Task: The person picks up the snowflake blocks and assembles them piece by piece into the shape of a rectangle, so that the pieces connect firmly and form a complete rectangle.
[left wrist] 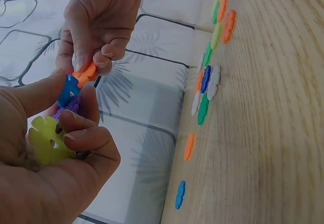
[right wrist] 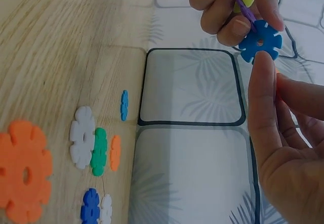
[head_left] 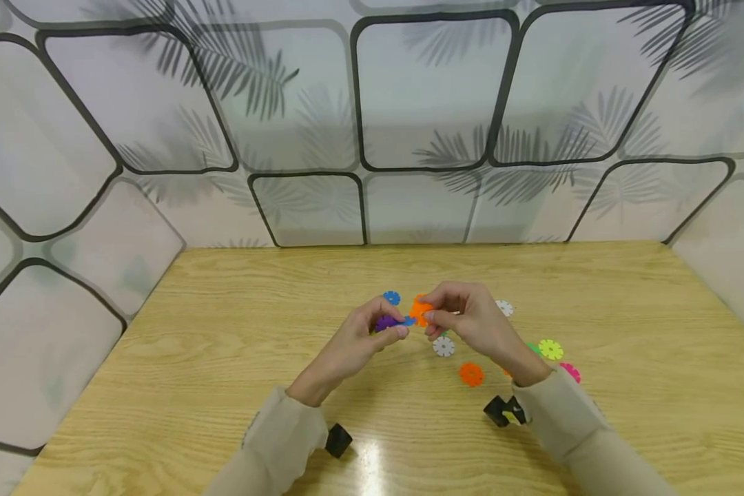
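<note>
In the head view my left hand (head_left: 366, 334) and my right hand (head_left: 471, 322) meet above the table. My left hand grips a small chain of flower-shaped plastic interlocking discs: a yellow disc (left wrist: 44, 142) nearest the palm, a purple disc (head_left: 384, 323), and a blue disc (right wrist: 272, 43) at the outer end. The thumb lies along the blue disc. Between thumb and fingers, my right hand pinches an orange disc (head_left: 419, 313), its edge right at the blue one's rim. In the right wrist view the orange disc is mostly hidden behind the fingers.
Loose discs lie flat on the wooden table (head_left: 223, 331): a blue one (head_left: 391, 297) behind the hands, a white one (head_left: 443, 346), an orange one (head_left: 471, 375), and several more by the right forearm. A patterned panel (head_left: 434, 103) rises at the back edge.
</note>
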`<action>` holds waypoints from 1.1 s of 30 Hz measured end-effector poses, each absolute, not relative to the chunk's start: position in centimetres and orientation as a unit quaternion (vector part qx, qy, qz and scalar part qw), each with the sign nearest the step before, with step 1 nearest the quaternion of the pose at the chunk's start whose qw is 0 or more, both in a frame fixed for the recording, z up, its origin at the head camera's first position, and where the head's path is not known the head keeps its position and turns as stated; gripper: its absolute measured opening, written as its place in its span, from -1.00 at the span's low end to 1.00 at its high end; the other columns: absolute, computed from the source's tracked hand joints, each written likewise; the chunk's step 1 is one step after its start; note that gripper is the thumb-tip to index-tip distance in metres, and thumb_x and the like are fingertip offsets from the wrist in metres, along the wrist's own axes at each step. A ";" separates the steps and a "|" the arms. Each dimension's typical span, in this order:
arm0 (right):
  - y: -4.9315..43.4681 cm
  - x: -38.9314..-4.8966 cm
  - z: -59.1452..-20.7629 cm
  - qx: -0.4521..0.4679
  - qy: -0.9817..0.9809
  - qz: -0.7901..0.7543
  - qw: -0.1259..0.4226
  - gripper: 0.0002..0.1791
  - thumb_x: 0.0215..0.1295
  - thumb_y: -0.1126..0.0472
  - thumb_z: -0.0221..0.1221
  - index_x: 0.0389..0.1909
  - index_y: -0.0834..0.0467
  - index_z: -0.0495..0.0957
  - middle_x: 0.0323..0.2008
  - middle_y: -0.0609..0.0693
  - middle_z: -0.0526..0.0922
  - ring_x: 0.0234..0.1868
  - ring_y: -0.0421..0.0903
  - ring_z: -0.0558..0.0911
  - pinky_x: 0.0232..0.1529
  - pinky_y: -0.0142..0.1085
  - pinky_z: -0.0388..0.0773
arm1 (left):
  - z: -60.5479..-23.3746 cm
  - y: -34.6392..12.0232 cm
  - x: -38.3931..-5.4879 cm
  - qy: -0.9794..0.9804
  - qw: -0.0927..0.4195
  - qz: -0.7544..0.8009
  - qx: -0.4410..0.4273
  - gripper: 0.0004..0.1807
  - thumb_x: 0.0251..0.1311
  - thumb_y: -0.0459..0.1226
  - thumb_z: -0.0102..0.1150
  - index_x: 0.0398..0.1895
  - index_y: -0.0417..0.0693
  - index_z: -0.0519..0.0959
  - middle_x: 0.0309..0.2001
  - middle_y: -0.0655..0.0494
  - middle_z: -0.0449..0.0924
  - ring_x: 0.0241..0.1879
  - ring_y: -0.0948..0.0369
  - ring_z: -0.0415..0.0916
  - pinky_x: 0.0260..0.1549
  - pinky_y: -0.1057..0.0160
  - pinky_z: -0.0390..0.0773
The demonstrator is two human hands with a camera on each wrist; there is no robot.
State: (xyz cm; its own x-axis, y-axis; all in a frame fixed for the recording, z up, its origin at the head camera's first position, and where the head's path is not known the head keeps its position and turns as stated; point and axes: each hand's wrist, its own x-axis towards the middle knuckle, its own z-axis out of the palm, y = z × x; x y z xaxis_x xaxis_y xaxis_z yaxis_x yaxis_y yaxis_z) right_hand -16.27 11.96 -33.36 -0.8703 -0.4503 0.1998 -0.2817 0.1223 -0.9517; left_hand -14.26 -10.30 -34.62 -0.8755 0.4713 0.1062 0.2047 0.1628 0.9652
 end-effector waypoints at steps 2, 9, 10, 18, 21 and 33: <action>11.9 -16.2 -33.4 -0.245 0.742 -0.619 0.070 -0.83 0.33 0.62 0.13 -0.12 0.52 0.61 -0.32 0.23 0.68 -0.46 -0.07 0.70 -0.31 -0.18 0.71 | -34.7 -10.3 -14.3 0.753 0.113 0.609 0.223 -0.92 0.47 -0.41 0.09 -0.13 -0.30 0.45 -0.33 0.11 0.39 -0.40 0.20 0.22 -0.40 0.35 0.26; 11.8 -16.4 -33.6 -0.253 0.720 -0.641 0.079 -0.86 0.32 0.64 0.12 -0.15 0.55 0.59 -0.33 0.25 0.65 -0.46 -0.07 0.70 -0.32 -0.19 0.71 | -34.5 -10.3 -14.2 0.756 0.121 0.606 0.216 -0.92 0.48 -0.40 0.09 -0.12 -0.29 0.45 -0.24 0.02 0.57 -0.42 0.22 0.25 -0.41 0.37 0.31; 11.8 -16.4 -33.6 -0.253 0.719 -0.642 0.079 -0.86 0.32 0.64 0.12 -0.15 0.55 0.59 -0.33 0.25 0.65 -0.46 -0.08 0.70 -0.32 -0.19 0.71 | -34.5 -10.3 -14.2 0.756 0.122 0.606 0.215 -0.92 0.48 -0.40 0.09 -0.12 -0.29 0.45 -0.24 0.01 0.57 -0.42 0.22 0.25 -0.42 0.37 0.30; 11.8 -16.4 -33.8 -0.255 0.713 -0.646 0.091 -0.86 0.33 0.62 0.11 -0.14 0.55 0.57 -0.32 0.22 0.65 -0.45 -0.09 0.68 -0.31 -0.19 0.71 | -34.5 -10.5 -14.3 0.758 0.146 0.606 0.194 -0.89 0.49 -0.35 0.10 -0.09 -0.25 0.47 -0.22 0.04 0.57 -0.39 0.20 0.27 -0.37 0.30 0.33; 11.7 -16.4 -33.7 -0.250 0.713 -0.648 0.096 -0.84 0.34 0.60 0.12 -0.10 0.56 0.55 -0.32 0.21 0.66 -0.44 -0.09 0.68 -0.30 -0.20 0.71 | -34.4 -10.7 -14.4 0.755 0.153 0.609 0.190 -0.88 0.51 -0.32 0.08 -0.06 -0.22 0.48 -0.20 0.06 0.59 -0.37 0.19 0.29 -0.33 0.29 0.36; 12.0 -16.5 -33.6 -0.237 0.729 -0.633 0.111 -0.75 0.41 0.53 0.11 0.05 0.55 0.53 -0.24 0.24 0.66 -0.40 -0.08 0.70 -0.24 -0.13 0.71 | -34.2 -11.2 -14.6 0.722 0.189 0.636 0.195 -0.68 0.64 -0.28 -0.26 0.23 -0.26 0.38 -0.13 -0.17 0.70 -0.39 0.18 0.55 -0.31 0.22 0.52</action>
